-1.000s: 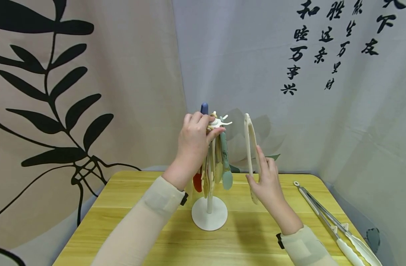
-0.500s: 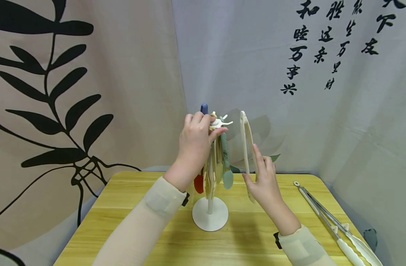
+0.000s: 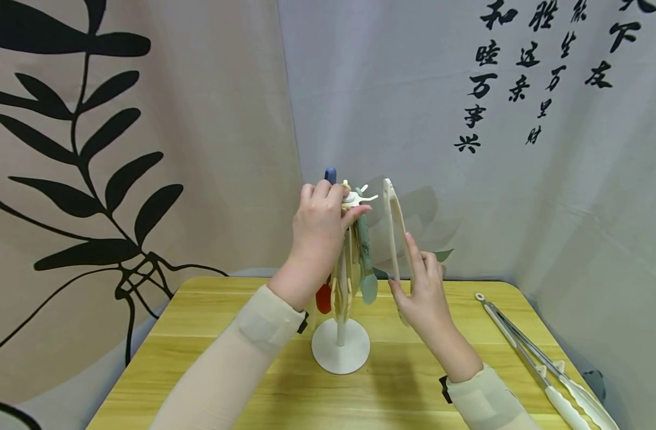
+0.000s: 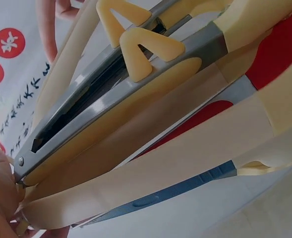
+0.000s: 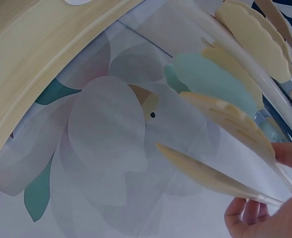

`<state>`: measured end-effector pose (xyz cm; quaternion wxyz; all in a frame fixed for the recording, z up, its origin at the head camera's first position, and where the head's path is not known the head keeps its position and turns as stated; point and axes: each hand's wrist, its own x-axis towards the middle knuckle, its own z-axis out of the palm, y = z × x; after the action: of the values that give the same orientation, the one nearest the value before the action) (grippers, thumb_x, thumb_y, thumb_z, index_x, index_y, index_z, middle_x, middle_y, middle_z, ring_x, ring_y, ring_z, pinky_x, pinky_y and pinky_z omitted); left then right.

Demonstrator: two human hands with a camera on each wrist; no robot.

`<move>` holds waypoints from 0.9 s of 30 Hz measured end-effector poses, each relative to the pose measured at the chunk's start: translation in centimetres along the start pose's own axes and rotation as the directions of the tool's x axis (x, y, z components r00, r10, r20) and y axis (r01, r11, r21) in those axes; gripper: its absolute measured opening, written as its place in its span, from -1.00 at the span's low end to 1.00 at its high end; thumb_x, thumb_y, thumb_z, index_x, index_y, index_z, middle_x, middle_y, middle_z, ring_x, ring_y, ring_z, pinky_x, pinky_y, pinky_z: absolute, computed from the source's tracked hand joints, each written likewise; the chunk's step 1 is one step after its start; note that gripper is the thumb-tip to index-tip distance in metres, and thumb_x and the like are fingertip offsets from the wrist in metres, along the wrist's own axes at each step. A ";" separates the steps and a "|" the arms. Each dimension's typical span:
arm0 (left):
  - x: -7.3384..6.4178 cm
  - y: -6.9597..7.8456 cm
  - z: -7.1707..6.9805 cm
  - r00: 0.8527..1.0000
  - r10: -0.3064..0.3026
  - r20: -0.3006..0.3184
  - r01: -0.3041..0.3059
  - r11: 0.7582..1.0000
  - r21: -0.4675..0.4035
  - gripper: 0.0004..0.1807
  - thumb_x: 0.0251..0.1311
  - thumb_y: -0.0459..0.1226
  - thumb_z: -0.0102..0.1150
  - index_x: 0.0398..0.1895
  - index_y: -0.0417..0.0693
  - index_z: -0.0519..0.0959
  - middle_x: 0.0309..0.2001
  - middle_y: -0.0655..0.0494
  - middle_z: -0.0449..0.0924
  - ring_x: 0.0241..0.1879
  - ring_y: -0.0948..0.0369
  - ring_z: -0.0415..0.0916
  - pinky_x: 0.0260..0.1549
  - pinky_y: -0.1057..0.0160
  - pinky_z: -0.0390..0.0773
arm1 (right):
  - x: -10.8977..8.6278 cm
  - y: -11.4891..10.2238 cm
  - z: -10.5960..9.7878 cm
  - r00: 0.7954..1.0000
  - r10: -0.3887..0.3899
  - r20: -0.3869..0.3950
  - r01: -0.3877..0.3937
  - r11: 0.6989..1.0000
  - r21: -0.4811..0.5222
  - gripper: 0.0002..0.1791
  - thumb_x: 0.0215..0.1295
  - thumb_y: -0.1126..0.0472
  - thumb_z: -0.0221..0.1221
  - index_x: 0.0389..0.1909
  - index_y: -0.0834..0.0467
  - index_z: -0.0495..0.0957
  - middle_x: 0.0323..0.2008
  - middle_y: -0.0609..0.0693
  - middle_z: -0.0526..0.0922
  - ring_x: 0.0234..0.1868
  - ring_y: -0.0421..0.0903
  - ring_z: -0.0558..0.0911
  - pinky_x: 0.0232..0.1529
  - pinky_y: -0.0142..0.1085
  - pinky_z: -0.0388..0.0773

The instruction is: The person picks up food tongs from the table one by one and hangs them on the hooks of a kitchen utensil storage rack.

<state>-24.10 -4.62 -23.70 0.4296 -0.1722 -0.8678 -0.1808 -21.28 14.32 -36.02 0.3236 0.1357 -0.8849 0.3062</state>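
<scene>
At the top of a white utensil stand (image 3: 341,352), my left hand (image 3: 318,233) grips the hooked head with curled fingers. Several tongs hang from it, among them a mint-green pair (image 3: 368,288) and a red-tipped pair (image 3: 323,298). Close by in the left wrist view are steel tongs (image 4: 93,109) with yellow parts and beige tongs (image 4: 150,166). My right hand (image 3: 427,298) pinches cream tongs (image 3: 388,224) between thumb and fingers, upright just right of the stand, apart from its hooks. Their two scalloped tips (image 5: 205,178) point down and stand apart in the right wrist view.
Long steel tongs with white tips (image 3: 521,343) lie along the right side of the wooden table (image 3: 225,334). A curtain (image 3: 225,119) with dark leaves and lettering hangs behind. The stand's round base rests mid-table.
My right hand has carried the cream tongs leftward, nearer to the stand's hooks. My left hand keeps hold of the stand's top, and both have shifted very slightly right.
</scene>
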 end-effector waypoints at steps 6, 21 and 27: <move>0.0 0.4 0.1 1.000 0.002 -0.025 -0.001 0.999 0.040 -0.46 -0.02 0.20 0.14 -0.27 -0.08 0.59 -0.30 0.06 0.53 -0.36 0.09 0.30 -0.52 0.31 0.59 | 0.0 -0.2 0.0 0.999 -0.027 -0.030 0.027 1.000 -0.006 0.12 -0.04 0.36 0.40 0.48 -0.13 -0.04 -0.04 0.23 0.32 -0.06 0.18 0.31 -0.18 -0.06 0.41; 0.2 1.0 0.3 0.997 0.032 -0.077 -0.020 0.988 0.152 -0.41 -0.07 0.22 0.14 -0.31 -0.13 0.58 -0.38 0.04 0.51 -0.44 0.08 0.27 -0.58 0.35 0.50 | 0.1 -0.2 0.1 0.995 -0.074 -0.065 0.073 0.997 -0.022 0.12 -0.08 0.38 0.42 0.47 -0.11 0.01 -0.09 0.23 0.33 -0.11 0.17 0.32 -0.18 -0.09 0.35; 0.2 1.3 0.2 0.999 0.011 -0.051 -0.002 0.984 0.180 -0.42 -0.03 0.24 0.10 -0.35 -0.12 0.57 -0.41 0.04 0.48 -0.45 0.09 0.25 -0.62 0.36 0.49 | 0.0 -0.3 0.2 0.994 -0.084 -0.069 0.082 0.996 -0.026 0.09 -0.08 0.38 0.42 0.46 -0.08 0.05 -0.10 0.22 0.32 -0.12 0.15 0.31 -0.19 -0.10 0.34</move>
<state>-23.75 -3.34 -23.38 0.4663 -0.1309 -0.8687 -0.1045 -21.23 14.00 -35.97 0.3686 0.1576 -0.8701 0.2868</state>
